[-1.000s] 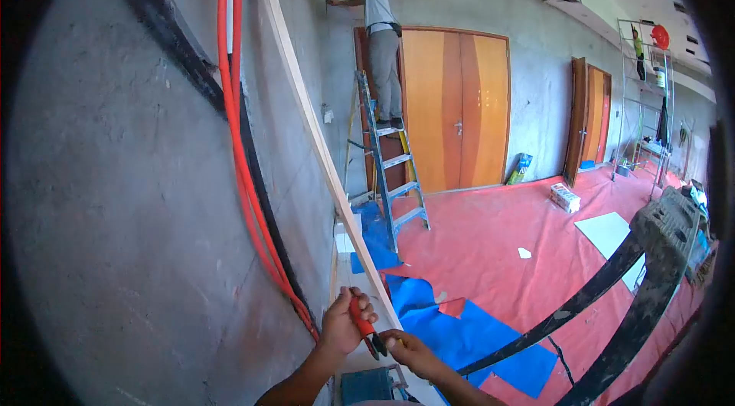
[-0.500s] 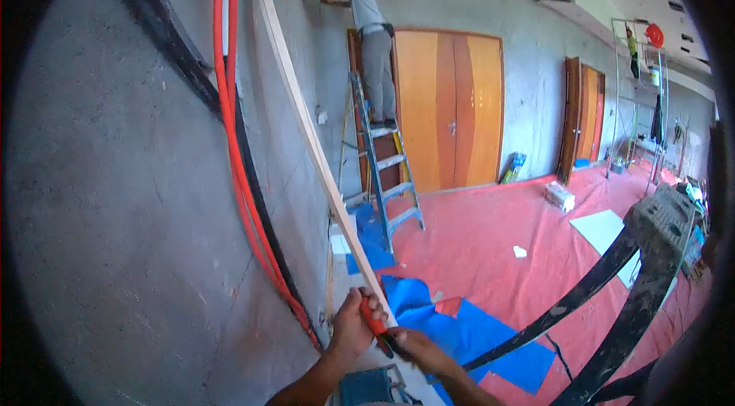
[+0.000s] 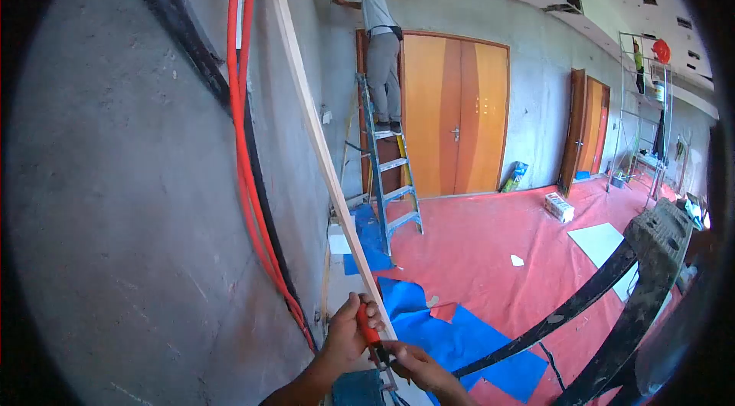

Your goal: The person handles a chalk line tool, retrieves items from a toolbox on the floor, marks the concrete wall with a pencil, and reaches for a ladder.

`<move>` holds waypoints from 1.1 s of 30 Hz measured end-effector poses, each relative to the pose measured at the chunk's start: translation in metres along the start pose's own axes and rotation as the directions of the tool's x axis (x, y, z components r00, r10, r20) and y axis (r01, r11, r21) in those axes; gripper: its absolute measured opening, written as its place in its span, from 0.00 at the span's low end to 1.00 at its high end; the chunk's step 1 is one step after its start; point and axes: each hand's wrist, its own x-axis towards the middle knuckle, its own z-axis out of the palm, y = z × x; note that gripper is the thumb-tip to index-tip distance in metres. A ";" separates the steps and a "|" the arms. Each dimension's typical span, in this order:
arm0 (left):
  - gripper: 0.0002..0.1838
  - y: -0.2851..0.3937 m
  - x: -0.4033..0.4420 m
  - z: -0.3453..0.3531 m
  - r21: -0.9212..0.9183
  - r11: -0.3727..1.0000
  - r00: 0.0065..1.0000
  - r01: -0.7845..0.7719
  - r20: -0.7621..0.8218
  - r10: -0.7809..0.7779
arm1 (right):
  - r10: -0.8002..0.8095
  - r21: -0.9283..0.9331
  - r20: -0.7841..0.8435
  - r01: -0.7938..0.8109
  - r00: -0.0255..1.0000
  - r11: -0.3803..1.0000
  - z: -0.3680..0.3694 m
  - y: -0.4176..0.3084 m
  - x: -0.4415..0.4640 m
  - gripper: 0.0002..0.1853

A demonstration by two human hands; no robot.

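Low in the middle of the view, in front of the wooden strip (image 3: 314, 126), we see the red tool (image 3: 368, 328), with its dark end downward. The left hand (image 3: 344, 337) is closed around its handle. The right hand (image 3: 418, 368) has its fingers bent at the dark end; we cannot tell if they grasp something. Just below we find a teal box (image 3: 356, 391). To the left, red cables (image 3: 243, 165) run down along the grey wall (image 3: 130, 176). To the right, a blue sheet (image 3: 498, 352) lies on the red floor cover (image 3: 475, 249). Farther, we notice a person (image 3: 380, 46) on a ladder (image 3: 396, 194).
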 end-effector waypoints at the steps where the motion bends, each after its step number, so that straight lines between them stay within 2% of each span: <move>1: 0.18 0.001 -0.001 -0.005 -0.065 0.997 0.999 0.043 -0.008 -0.043 | 0.051 0.058 0.216 -0.065 0.975 0.996 -0.021 0.007 -0.008 0.31; 2: 0.18 0.006 -0.002 -0.006 -0.063 0.997 0.999 0.033 -0.026 -0.035 | -0.035 0.186 0.334 -0.029 0.942 0.982 -0.027 0.012 -0.013 0.31; 3: 0.18 0.016 -0.001 -0.005 -0.033 0.999 0.999 -0.037 -0.019 0.036 | -0.120 0.315 0.444 -0.029 0.888 0.949 -0.033 0.017 -0.018 0.31; 4: 0.18 0.025 0.000 -0.005 -0.007 0.994 0.994 -0.113 -0.008 0.113 | -0.110 0.318 0.468 -0.051 0.877 0.947 -0.026 0.011 -0.019 0.31; 5: 0.18 0.033 0.004 -0.013 -0.102 0.994 0.995 -0.040 0.086 0.049 | -0.075 0.013 0.277 0.074 0.958 0.997 -0.019 -0.001 -0.017 0.30; 6: 0.18 0.033 0.001 -0.010 -0.099 0.994 0.995 -0.055 0.075 0.062 | -0.114 -0.314 0.067 0.129 0.991 0.941 -0.014 -0.013 -0.014 0.29; 7: 0.17 0.026 0.000 -0.006 -0.028 0.998 0.997 -0.056 0.059 0.058 | -0.117 -0.296 -0.042 0.100 0.992 0.950 -0.004 -0.018 -0.007 0.27; 8: 0.17 0.020 0.002 0.000 0.047 0.998 0.997 -0.052 0.052 0.050 | -0.116 -0.291 -0.040 0.100 0.992 0.951 0.003 -0.022 0.000 0.27; 10: 0.17 0.017 -0.002 0.013 0.046 0.999 0.999 -0.005 0.043 0.003 | -0.054 -0.111 0.080 0.063 0.995 0.992 0.015 -0.029 0.011 0.34; 11: 0.18 0.016 -0.004 0.012 0.054 0.998 0.998 -0.036 0.050 0.034 | -0.207 -0.263 0.058 0.215 0.977 0.940 0.031 -0.032 0.015 0.36; 12: 0.18 0.018 -0.001 0.012 0.066 0.995 0.996 -0.070 0.067 0.066 | -0.221 -0.261 0.059 0.229 0.973 0.938 0.024 -0.027 0.012 0.36; 13: 0.18 0.025 0.000 0.007 0.016 1.000 0.998 -0.021 0.057 0.020 | -0.049 -0.100 0.118 0.061 0.992 0.993 0.009 -0.017 0.005 0.32; 15: 0.18 0.045 0.005 0.001 0.014 0.998 0.995 -0.055 0.081 0.053 | -0.254 0.281 0.327 0.163 0.910 0.946 0.007 -0.004 -0.001 0.27; 16: 0.18 0.047 0.002 -0.003 -0.002 0.996 0.993 -0.086 0.083 0.086 | -0.240 0.286 0.324 0.147 0.915 0.947 0.003 -0.005 -0.006 0.27; 17: 0.17 0.045 0.003 -0.003 -0.015 0.998 0.994 -0.056 0.095 0.058 | -0.154 0.087 0.148 0.143 0.977 0.986 -0.006 -0.015 -0.006 0.27; 20: 0.17 0.019 -0.002 0.013 0.055 0.997 0.998 -0.062 -0.016 0.063 | -0.183 -0.206 -0.049 0.170 0.982 0.964 0.015 -0.032 0.010 0.25; 22: 0.17 0.016 0.001 0.019 0.080 0.995 0.995 -0.060 -0.078 0.066 | -0.171 -0.233 0.027 0.172 0.985 0.957 0.028 -0.010 0.015 0.31; 23: 0.17 0.016 0.002 0.016 0.063 0.997 0.998 -0.043 -0.047 0.046 | -0.217 -0.162 0.005 0.215 0.976 0.963 0.039 -0.019 0.010 0.33; 24: 0.17 0.018 0.001 0.010 0.050 0.998 0.999 -0.029 -0.018 0.030 | -0.171 -0.147 0.004 0.169 0.985 0.975 0.028 -0.007 0.000 0.33; 25: 0.17 0.025 -0.001 0.006 0.036 0.999 0.998 -0.029 -0.055 0.031 | -0.207 0.029 0.230 0.206 0.951 0.978 0.003 0.003 -0.007 0.29; 26: 0.17 0.034 0.001 0.005 0.040 0.996 0.996 -0.080 -0.034 0.081 | -0.280 0.203 0.432 0.210 0.857 0.956 -0.020 0.006 -0.010 0.26; 27: 0.17 0.052 0.007 0.022 0.046 0.991 0.992 -0.128 -0.015 0.128 | -0.429 0.394 0.430 0.262 0.794 0.881 -0.023 -0.018 -0.008 0.26; 28: 0.17 0.051 0.008 0.024 0.049 0.990 0.991 -0.129 -0.021 0.130 | -0.428 0.399 0.432 0.258 0.794 0.880 -0.026 -0.024 -0.009 0.26; 29: 0.17 0.047 0.010 0.022 0.057 0.995 0.996 -0.082 -0.037 0.084 | -0.316 0.236 0.227 0.262 0.921 0.936 -0.029 -0.033 -0.010 0.27; 30: 0.18 0.041 0.012 0.021 0.064 0.997 0.998 -0.034 -0.050 0.037 | -0.275 0.039 0.068 0.273 0.959 0.961 -0.016 -0.049 -0.002 0.29; 31: 0.18 0.032 0.012 0.029 0.058 0.998 0.999 -0.040 -0.026 0.042 | -0.226 -0.150 -0.094 0.211 0.970 0.966 -0.004 -0.065 0.007 0.30; 32: 0.18 0.027 0.014 0.031 0.066 0.997 0.999 -0.035 -0.023 0.037 | -0.233 -0.145 -0.098 0.217 0.968 0.965 0.003 -0.061 0.012 0.30; 33: 0.18 0.024 0.017 0.031 0.084 0.995 0.998 -0.054 -0.036 0.057 | -0.116 -0.152 -0.042 0.109 0.992 0.982 0.007 -0.052 0.018 0.31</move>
